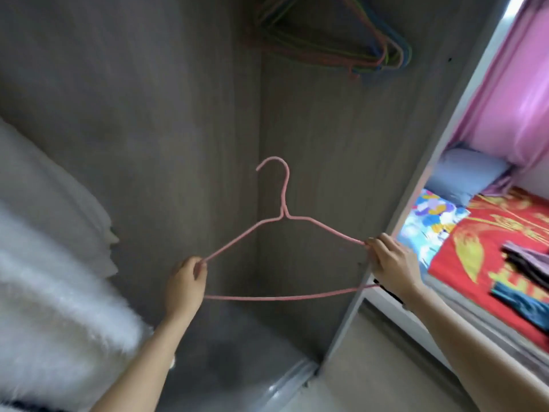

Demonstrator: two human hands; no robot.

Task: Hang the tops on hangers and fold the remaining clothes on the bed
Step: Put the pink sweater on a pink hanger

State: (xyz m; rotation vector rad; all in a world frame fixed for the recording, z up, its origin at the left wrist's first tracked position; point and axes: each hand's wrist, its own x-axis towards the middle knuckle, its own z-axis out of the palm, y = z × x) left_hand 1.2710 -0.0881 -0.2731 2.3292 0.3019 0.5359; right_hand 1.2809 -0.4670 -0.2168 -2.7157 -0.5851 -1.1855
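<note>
A pink wire hanger (283,215) is held upright in front of the open wardrobe, hook pointing up. My left hand (184,285) grips its left shoulder end. My right hand (392,263) grips its right shoulder end. Several coloured hangers (341,40) hang at the top of the wardrobe. On the bed at the right, folded dark clothes (525,281) lie on a red patterned cover (475,242).
The grey wardrobe interior (148,129) fills the middle. White fluffy bedding (53,278) is stacked at the left. The wardrobe's side panel (416,179) stands between me and the bed. A blue pillow (466,176) and a pink curtain (517,93) are at the far right.
</note>
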